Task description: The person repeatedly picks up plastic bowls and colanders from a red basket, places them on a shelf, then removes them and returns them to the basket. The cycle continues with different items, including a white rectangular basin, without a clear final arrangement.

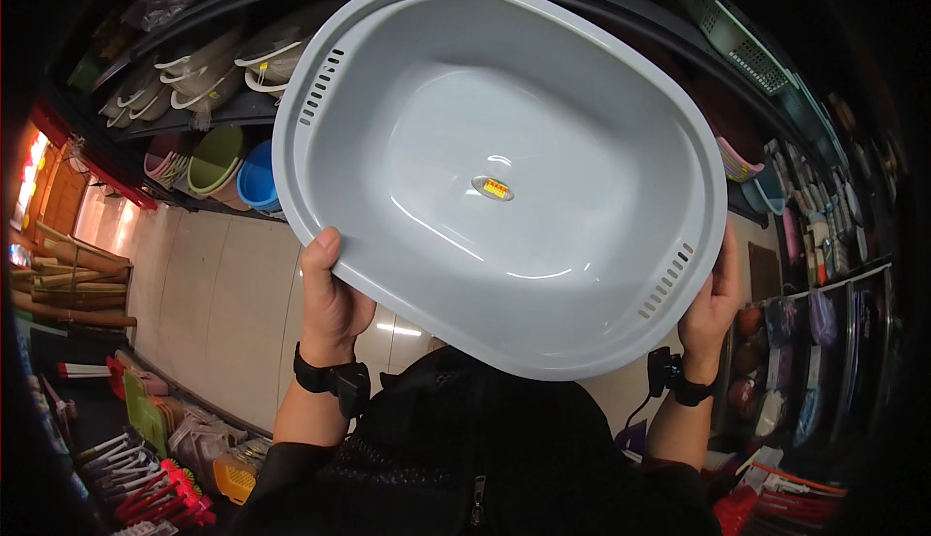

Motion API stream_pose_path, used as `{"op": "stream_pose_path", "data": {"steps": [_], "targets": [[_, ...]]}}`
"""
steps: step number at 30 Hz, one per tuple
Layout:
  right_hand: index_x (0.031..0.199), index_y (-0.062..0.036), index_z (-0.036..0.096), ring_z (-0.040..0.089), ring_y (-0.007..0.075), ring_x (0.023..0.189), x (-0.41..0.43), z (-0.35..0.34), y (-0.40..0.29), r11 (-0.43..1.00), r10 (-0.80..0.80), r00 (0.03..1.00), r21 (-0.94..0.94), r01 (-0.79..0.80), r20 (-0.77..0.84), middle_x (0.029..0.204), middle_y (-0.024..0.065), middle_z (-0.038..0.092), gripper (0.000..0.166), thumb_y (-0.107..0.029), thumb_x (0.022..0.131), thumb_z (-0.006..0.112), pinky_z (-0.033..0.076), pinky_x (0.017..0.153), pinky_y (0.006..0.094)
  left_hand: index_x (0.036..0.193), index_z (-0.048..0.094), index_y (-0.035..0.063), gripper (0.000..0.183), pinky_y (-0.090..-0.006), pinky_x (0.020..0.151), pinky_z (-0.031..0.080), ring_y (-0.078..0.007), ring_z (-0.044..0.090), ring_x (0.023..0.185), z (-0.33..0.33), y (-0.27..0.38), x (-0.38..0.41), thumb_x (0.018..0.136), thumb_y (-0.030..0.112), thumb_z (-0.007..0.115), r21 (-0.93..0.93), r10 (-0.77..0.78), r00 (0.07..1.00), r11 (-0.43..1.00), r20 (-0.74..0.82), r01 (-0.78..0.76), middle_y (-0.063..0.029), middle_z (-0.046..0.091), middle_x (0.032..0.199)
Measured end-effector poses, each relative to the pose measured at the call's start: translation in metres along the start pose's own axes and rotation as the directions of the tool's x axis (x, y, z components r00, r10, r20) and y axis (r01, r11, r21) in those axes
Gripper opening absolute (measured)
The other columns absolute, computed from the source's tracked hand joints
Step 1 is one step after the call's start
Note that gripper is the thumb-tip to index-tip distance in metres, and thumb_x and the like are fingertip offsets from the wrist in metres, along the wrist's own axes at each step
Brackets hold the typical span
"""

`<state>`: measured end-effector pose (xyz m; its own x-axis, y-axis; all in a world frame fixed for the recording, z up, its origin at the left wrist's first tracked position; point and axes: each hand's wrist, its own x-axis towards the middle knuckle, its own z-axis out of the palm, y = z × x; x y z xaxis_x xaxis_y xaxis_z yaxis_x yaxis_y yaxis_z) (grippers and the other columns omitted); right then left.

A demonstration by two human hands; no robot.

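A large grey plastic basin (502,274) is held up in front of me, its open side facing the camera. Slotted openings run along its two ends, and a small yellow and red sticker (494,187) is on its inner floor. My left hand (331,299) grips the basin's near left rim, thumb over the edge and fingers beneath. At the right end, my right hand (713,310) supports the outer wall; most of its fingers are hidden behind the basin. Both wrists wear black straps with small devices.
Shelves behind the basin carry stacked pale basins (200,81), with green (216,158) and blue buckets (260,176) below. Cleaning brushes (174,489) and a yellow plastic basket (235,478) lie at the lower left. Packaged goods and balls (745,394) fill the right shelves. Pale floor tiles (218,296) show beneath.
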<state>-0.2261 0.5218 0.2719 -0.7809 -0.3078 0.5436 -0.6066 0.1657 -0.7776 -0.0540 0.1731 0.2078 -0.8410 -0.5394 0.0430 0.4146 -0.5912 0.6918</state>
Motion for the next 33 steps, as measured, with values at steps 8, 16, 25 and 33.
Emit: {"op": "stream_pose_path", "data": {"steps": [8, 16, 25, 33], "targets": [[0.135, 0.0096, 0.057, 0.063, 0.0155, 0.105, -0.015, 0.004, 0.015, 0.985, 0.124, 0.986, 0.107, -0.136, 0.111, 0.116, 0.0102, 0.068, 0.095, -0.075, 0.094, 0.056, 0.049, 0.091, 0.028, 0.143, 0.047, -0.0013, 0.061, -0.0421, 0.101, 0.054, -0.0283, 0.064, 0.12, 0.005, -0.012, -0.002, 0.099, 0.04, 0.059, 0.046, 0.022, 1.0, 0.999, 0.016, -0.023, -0.0168, 0.061, 0.134], [0.142, 0.0008, 0.049, 0.066, 0.0156, 0.106, -0.011, 0.031, 0.028, 0.88, 0.353, 0.905, 0.244, -0.408, 0.24, 0.122, 0.0081, 0.067, 0.065, -0.029, 0.093, 0.079, 0.054, 0.092, 0.0315, 0.143, 0.048, -0.0011, 0.056, -0.0447, 0.108, 0.048, -0.0281, 0.06, 0.125, 0.001, -0.035, 0.001, 0.099, 0.031, 0.062, 0.04, -0.081, 0.997, 0.996, -0.013, 0.082, -0.0152, 0.061, 0.134], [0.133, 0.0024, 0.057, 0.064, 0.0103, 0.099, -0.043, 0.066, 0.134, 0.694, 0.607, 0.761, 0.314, -0.648, 0.229, 0.115, 0.0069, 0.069, 0.036, -0.007, 0.099, 0.066, 0.053, 0.087, 0.028, 0.153, 0.038, 0.0047, 0.059, -0.0484, 0.109, 0.047, -0.0264, 0.055, 0.132, -0.071, -0.09, 0.021, 0.107, 0.038, 0.054, 0.22, -0.394, 0.915, 0.889, -0.081, 0.402, -0.0128, 0.052, 0.146], [0.125, 0.0016, 0.062, 0.065, 0.0122, 0.097, -0.088, 0.079, 0.245, 0.706, 0.658, 0.709, 0.119, -0.698, 0.254, 0.109, 0.0078, 0.072, 0.028, -0.011, 0.1, 0.064, 0.052, 0.087, 0.0307, 0.148, 0.043, 0.0077, 0.06, -0.0426, 0.105, 0.048, -0.0219, 0.058, 0.123, -0.126, -0.148, 0.016, 0.102, 0.041, 0.064, 0.432, -0.586, 0.689, 0.537, -0.426, 0.725, -0.0095, 0.059, 0.135]]}}
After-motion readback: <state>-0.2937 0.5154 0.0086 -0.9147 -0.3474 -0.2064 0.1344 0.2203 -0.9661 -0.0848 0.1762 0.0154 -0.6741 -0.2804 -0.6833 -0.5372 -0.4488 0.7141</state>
